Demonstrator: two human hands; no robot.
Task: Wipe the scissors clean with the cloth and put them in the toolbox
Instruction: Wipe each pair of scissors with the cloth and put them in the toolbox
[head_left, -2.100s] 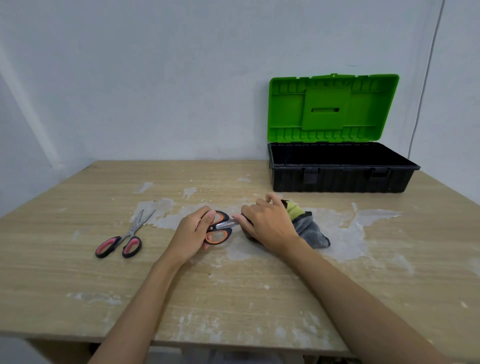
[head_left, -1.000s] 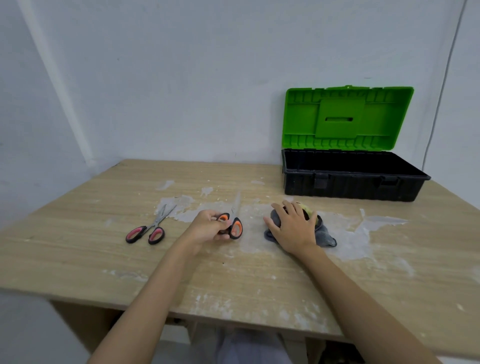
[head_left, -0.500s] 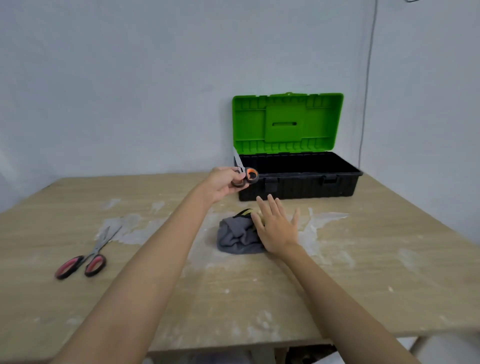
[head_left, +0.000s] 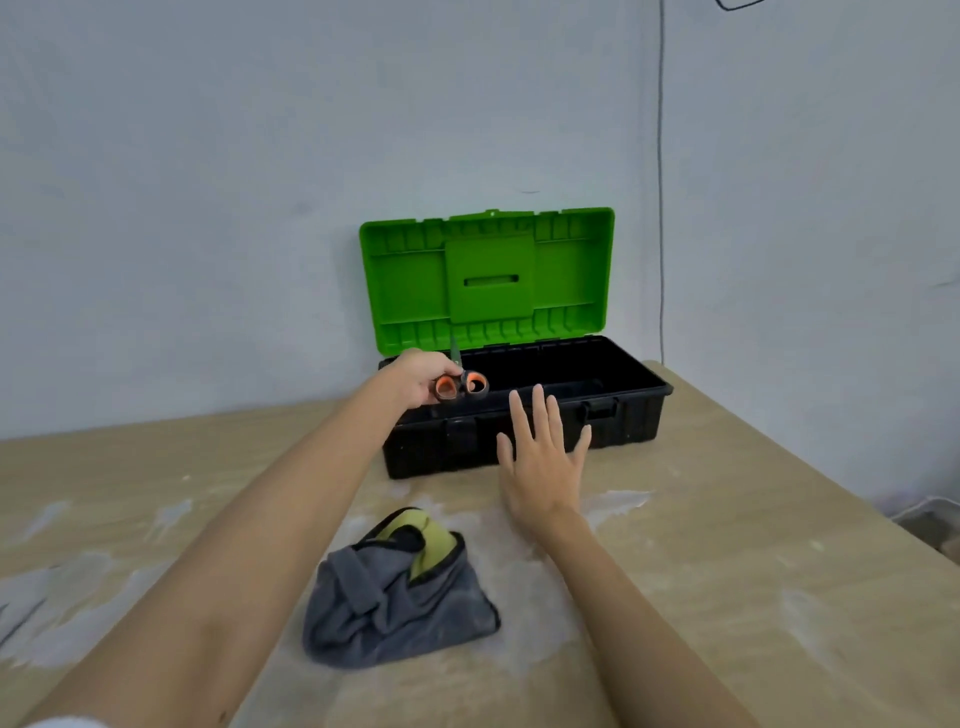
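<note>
**Scissors at toolbox rim, not yet deposited**

Scissors (head_left: 464, 383) are gripped by the left hand (head_left: 420, 382) at frame centre, blades upward, over the left front rim of the open toolbox (head_left: 631, 410). Right hand (head_left: 540, 462) hovers empty, fingers spread. Cloth (head_left: 395, 592) lies crumpled on the worktop (head_left: 779, 571) below. Risk: release short of the rim would drop them outside.

Single head view, looking forward and down, close over table (head_left: 779, 545)

1 scissors (head_left: 461, 383), 1 cloth (head_left: 395, 597), 1 toolbox (head_left: 524, 415), 2 hands: left (head_left: 422, 378), right (head_left: 540, 457), 1 table (head_left: 779, 571).
</note>
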